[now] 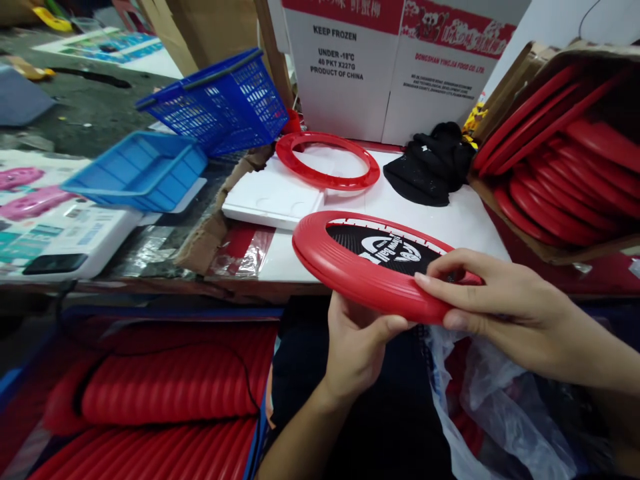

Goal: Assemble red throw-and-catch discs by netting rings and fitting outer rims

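A red flying disc (370,283) with a black, white-lettered centre is held tilted over the table's front edge. My left hand (357,343) supports it from beneath, thumb along the near rim and the other fingers mostly hidden under it. My right hand (493,293) pinches the right side of the rim, with fingers on top and the thumb at the outer edge. Behind the disc, a flat red ring (327,179) rests partly on a white block (273,200). A heap of black fabric (433,163) lies to the ring's right.
At right, a cardboard box (543,250) holds several red discs. Below left, a blue crate (260,427) contains rows of red discs. A light-blue tray (140,170) and a dark-blue basket (220,100) stand at left. A white carton (350,87) is behind; clear plastic (510,407) hangs below right.
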`<action>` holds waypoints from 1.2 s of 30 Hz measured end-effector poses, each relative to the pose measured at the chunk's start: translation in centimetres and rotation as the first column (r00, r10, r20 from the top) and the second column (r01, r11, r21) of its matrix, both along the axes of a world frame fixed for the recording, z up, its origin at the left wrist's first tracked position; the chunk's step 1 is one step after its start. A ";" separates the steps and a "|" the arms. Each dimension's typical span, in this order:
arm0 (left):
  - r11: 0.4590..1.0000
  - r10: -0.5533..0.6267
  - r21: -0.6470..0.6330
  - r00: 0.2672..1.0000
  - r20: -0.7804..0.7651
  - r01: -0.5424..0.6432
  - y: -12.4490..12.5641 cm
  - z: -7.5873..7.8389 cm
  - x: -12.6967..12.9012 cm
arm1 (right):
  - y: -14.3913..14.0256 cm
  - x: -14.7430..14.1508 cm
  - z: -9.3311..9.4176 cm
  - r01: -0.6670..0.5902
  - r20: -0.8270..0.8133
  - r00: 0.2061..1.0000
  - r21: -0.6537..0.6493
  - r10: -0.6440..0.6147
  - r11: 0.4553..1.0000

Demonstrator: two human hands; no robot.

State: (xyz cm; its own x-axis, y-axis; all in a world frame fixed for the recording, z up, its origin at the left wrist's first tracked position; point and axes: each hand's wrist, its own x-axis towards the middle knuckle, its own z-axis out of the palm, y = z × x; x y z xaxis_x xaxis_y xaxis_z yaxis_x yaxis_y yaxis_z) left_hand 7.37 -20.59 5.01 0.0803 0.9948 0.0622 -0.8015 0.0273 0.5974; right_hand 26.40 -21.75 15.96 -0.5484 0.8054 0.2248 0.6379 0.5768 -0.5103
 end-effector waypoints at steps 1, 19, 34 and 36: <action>1.000 -0.012 -0.023 1.000 -0.006 0.012 -0.3 -0.2 -0.1 | -0.1 -0.1 -0.6 -0.005 0.004 1.000 0.015 0.005 1.000; 0.829 -0.004 -0.544 0.970 -0.242 -0.132 -4.2 -13.3 -2.4 | -7.5 -8.3 -24.7 0.316 -0.559 -0.202 -0.814 -0.804 0.487; 0.782 -0.070 -0.618 0.973 -0.219 -0.083 -3.3 -17.8 -3.7 | -6.1 -4.8 -27.8 0.089 -0.545 -0.341 -0.829 -0.766 0.551; 0.779 -0.074 -0.622 0.975 -0.212 -0.076 -3.2 -18.1 -3.8 | -6.2 -4.7 -28.1 0.093 -0.561 -0.316 -0.821 -0.765 0.564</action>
State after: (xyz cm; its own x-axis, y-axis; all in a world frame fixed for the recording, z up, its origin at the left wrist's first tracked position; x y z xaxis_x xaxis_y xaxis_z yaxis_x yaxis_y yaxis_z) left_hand 3.58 -23.81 -13.11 0.0162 0.8080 -0.5890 -0.6570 0.4527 0.6029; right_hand 21.70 -27.93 -12.12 0.4604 0.8035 -0.3773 -0.6299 -0.0038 -0.7766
